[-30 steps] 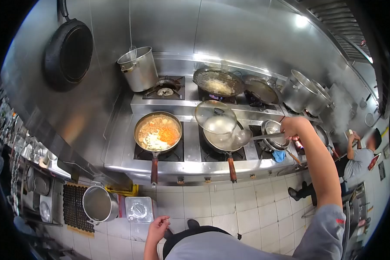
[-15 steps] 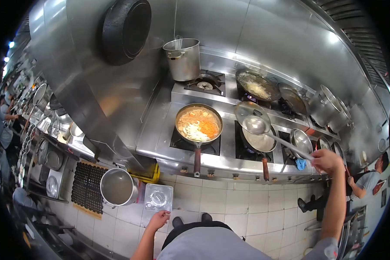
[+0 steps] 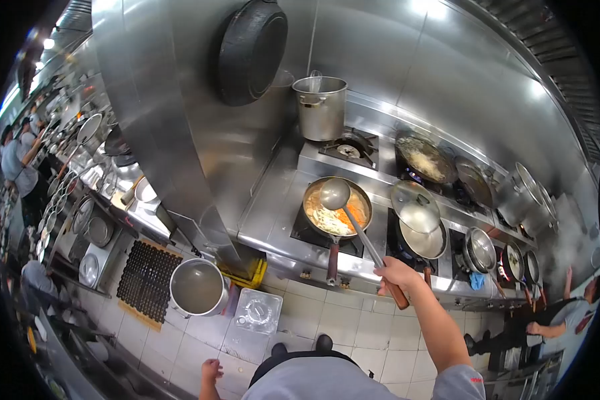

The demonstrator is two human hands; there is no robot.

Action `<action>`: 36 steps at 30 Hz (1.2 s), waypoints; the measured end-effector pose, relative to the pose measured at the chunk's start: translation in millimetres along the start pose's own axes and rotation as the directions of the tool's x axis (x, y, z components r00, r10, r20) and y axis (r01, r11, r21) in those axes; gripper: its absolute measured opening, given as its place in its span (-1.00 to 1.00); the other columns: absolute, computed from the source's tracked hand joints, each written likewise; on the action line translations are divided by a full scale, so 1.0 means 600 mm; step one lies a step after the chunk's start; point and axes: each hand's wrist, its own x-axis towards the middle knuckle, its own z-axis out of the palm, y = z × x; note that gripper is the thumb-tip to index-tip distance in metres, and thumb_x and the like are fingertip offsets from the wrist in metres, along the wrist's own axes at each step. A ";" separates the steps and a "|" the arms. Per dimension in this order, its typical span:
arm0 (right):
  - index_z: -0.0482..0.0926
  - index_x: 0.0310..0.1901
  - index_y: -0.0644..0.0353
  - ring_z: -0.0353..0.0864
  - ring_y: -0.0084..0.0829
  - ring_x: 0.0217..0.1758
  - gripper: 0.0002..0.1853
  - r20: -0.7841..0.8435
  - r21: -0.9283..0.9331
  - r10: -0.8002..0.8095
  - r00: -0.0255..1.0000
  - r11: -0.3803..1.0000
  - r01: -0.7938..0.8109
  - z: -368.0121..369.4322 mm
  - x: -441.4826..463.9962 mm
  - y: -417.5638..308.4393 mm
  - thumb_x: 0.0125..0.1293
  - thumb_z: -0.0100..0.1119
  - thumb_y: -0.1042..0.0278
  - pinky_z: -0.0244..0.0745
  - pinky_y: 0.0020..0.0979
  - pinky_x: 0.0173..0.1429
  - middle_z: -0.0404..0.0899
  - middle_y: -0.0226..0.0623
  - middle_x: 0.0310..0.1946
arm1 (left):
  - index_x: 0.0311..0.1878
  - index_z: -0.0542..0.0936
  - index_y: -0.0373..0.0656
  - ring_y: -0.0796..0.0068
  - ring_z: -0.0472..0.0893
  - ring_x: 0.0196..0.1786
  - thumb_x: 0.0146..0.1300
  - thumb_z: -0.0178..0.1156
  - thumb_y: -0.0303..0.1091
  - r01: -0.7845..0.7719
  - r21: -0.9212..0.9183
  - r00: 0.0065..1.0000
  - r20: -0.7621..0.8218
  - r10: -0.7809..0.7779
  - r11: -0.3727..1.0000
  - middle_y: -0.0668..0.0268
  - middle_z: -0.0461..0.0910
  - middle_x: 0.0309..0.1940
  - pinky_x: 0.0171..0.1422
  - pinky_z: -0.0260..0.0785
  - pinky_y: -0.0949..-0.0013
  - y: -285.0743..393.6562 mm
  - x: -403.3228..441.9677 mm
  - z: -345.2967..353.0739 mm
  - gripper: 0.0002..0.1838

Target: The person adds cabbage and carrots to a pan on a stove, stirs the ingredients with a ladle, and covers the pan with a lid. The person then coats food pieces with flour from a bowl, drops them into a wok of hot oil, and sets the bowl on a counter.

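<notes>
Ladle | over pan w/ food | R hand clamped on it | L hand low, can't tell grip

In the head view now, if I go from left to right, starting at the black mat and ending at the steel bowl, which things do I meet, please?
Black mat → floor pot → plastic box → food pan → glass lid → steel bowl.

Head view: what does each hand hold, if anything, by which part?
Right hand: ladle, by its handle near the brown end. Left hand: nothing visible.
</notes>
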 end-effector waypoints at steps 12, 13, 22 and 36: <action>-0.17 0.48 -0.05 0.47 -0.45 -0.60 -0.27 0.097 -0.531 -0.039 0.995 0.843 0.085 -0.022 0.022 -0.106 0.39 -0.02 0.31 0.48 -0.36 -0.52 0.51 -0.23 -0.46 | 0.00 0.47 -0.16 0.26 0.57 -0.61 0.31 0.06 -0.28 0.189 -0.100 0.981 0.055 -0.185 0.977 0.16 0.60 -0.42 -0.59 0.43 0.25 -0.162 -0.085 0.040 -0.74; -0.17 0.48 -0.05 0.46 -0.46 -0.60 -0.27 0.091 -0.533 -0.027 0.996 0.843 0.072 -0.024 0.025 -0.105 0.39 -0.02 0.32 0.47 -0.37 -0.53 0.49 -0.25 -0.48 | 0.00 0.47 -0.16 0.27 0.58 -0.60 0.31 0.06 -0.28 0.172 -0.110 0.984 0.067 -0.165 0.979 0.16 0.60 -0.41 -0.60 0.43 0.25 -0.159 -0.086 0.058 -0.75; 0.08 0.41 0.09 0.39 -0.55 -0.65 -0.37 0.299 0.160 -0.154 0.942 0.981 0.109 -0.047 0.045 -0.046 0.33 0.01 0.41 0.42 -0.45 -0.59 0.36 -0.40 -0.55 | 0.02 0.45 -0.12 0.36 0.59 -0.58 0.32 0.07 -0.24 0.058 -0.088 0.997 0.065 -0.052 0.994 0.20 0.60 -0.38 -0.58 0.43 0.32 -0.072 -0.086 0.112 -0.73; 0.05 0.45 0.06 0.46 -0.53 -0.59 -0.28 -0.053 -0.744 -0.597 0.800 0.558 0.367 -0.071 -0.035 0.115 0.30 0.12 0.36 0.41 -0.40 -0.53 0.43 -0.28 -0.58 | -0.01 0.48 -0.18 0.35 0.57 -0.63 0.31 0.08 -0.27 0.105 -0.018 0.993 0.064 -0.104 0.994 0.18 0.61 -0.42 -0.64 0.40 0.34 -0.073 -0.092 0.110 -0.74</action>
